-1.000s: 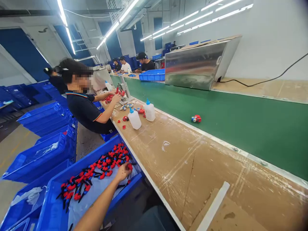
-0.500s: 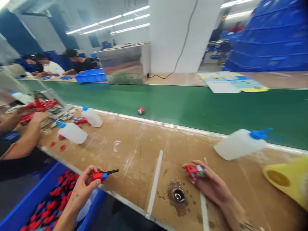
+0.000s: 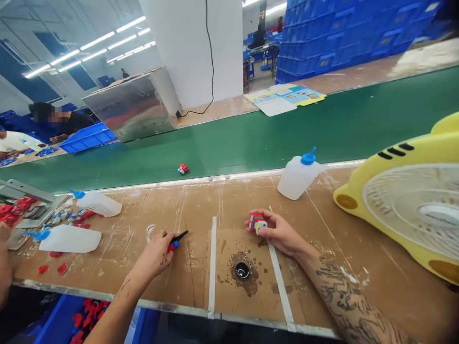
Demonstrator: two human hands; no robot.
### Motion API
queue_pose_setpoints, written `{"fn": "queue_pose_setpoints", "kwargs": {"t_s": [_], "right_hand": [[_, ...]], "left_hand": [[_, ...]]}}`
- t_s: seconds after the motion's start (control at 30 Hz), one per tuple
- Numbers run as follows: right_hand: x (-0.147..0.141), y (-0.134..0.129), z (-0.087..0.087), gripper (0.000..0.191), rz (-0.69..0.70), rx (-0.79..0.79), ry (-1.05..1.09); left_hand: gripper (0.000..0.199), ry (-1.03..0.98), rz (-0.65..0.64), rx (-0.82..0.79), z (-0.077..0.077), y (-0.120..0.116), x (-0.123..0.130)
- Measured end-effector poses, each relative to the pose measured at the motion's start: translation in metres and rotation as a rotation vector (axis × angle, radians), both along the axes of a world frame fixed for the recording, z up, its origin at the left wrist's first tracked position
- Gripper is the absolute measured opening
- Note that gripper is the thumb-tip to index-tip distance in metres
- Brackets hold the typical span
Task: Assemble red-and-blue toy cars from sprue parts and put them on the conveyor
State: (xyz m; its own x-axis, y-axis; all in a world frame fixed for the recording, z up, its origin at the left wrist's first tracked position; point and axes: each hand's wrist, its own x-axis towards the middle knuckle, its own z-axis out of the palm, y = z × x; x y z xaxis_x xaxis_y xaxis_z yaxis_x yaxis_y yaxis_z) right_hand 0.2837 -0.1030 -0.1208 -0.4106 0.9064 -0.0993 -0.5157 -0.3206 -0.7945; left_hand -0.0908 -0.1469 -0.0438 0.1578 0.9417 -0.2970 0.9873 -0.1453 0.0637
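Observation:
My left hand (image 3: 158, 254) is closed round a small red and blue toy part with a black rod (image 3: 174, 243), low over the cardboard-covered bench. Part of that piece is hidden by my fingers. On the other side, my right hand (image 3: 281, 235) grips a small red toy vehicle (image 3: 256, 221) with light blue, white and yellow patches. Between and below the hands sits a small round cup of dark liquid (image 3: 242, 271), ringed by wet stains. White tape strips (image 3: 212, 267) lie on either side of it. Another small red toy (image 3: 182, 168) rests on the green conveyor belt (image 3: 222, 148).
A white bottle (image 3: 297, 179) with a blue nozzle stands at right, beside a yellow fan (image 3: 390, 229). Two similar bottles (image 3: 71, 238) lie at left among red parts. Below the bench edge is a blue bin (image 3: 53, 320) of parts. A co-worker's hand (image 3: 4, 253) shows far left.
The view has swung right, bringing the fan further into sight. My left hand has turned over, back upward, and come nearer the cup. The toy vehicle in my right hand is tilted differently.

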Motion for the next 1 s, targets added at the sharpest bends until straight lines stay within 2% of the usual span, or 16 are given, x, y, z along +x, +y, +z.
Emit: {"fn": "queue_pose_setpoints", "kwargs": {"t_s": [0.07,0.17,0.27,0.37,0.5,0.73,0.9,1.0], "right_hand": [[0.002,0.004,0.000,0.053,-0.054,-0.028,0.031],[0.007,0.007,0.000,0.054,-0.098,-0.050,0.082],[0.010,0.008,-0.001,0.056,-0.112,-0.069,0.119],[0.009,0.008,-0.002,0.057,-0.119,-0.083,0.133],[0.007,0.007,-0.002,0.053,-0.127,-0.089,0.146],[0.006,0.007,-0.001,0.051,-0.130,-0.061,0.156],[0.004,0.005,0.002,0.049,-0.110,-0.043,0.145],[0.003,0.002,0.006,0.055,-0.080,-0.027,0.146]], "left_hand": [[0.040,-0.198,-0.164,-0.016,0.015,-0.004,0.018],[0.043,-0.418,-0.511,0.035,0.031,-0.016,0.056],[0.040,-0.373,-0.845,0.178,0.037,-0.025,0.096],[0.029,-0.267,-1.039,0.218,0.038,-0.024,0.125],[0.021,-0.180,-1.100,0.193,0.036,-0.018,0.142],[0.018,-0.133,-1.121,0.142,0.030,-0.020,0.146],[0.025,-0.149,-1.087,0.063,0.032,-0.020,0.145],[0.036,-0.284,-0.964,-0.019,0.033,-0.016,0.139]]}}
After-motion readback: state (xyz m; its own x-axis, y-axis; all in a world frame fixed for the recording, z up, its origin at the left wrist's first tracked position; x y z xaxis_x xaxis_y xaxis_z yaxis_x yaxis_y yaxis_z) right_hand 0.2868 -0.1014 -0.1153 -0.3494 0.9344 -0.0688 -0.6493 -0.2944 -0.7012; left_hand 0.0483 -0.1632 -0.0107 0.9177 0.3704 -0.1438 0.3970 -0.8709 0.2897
